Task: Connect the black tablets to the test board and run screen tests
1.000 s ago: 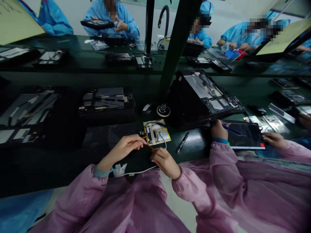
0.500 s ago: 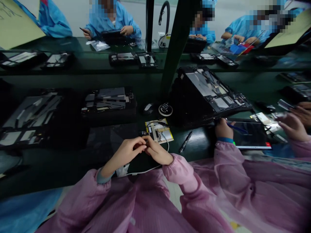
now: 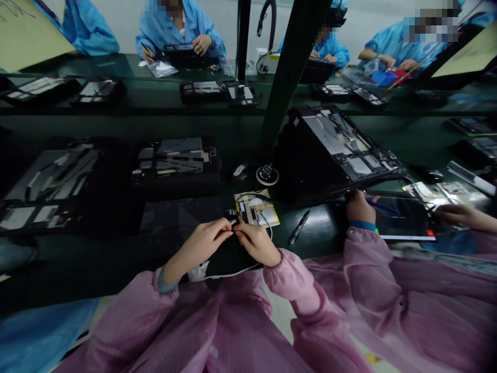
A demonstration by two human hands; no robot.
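Two bare hands meet just below the middle of the frame, fingertips pinched together over a small dark part too tiny to name. The left hand (image 3: 205,241) and the right hand (image 3: 258,243) both close narrowly on it, at the near left corner of a yellow-backed circuit board (image 3: 257,210) that lies flat on the dark green bench (image 3: 97,254). A thin white cable (image 3: 233,271) curves from the board round the right hand and toward the person's body. A black pen (image 3: 298,227) lies just right of the board, apart from it. Behind the board sits a small round white stand (image 3: 267,175), and right of that a tilted open tablet chassis (image 3: 341,145). At the right edge, a co-worker's hand (image 3: 359,207) holds a blue stylus (image 3: 379,206) over a dark tablet screen (image 3: 404,220).
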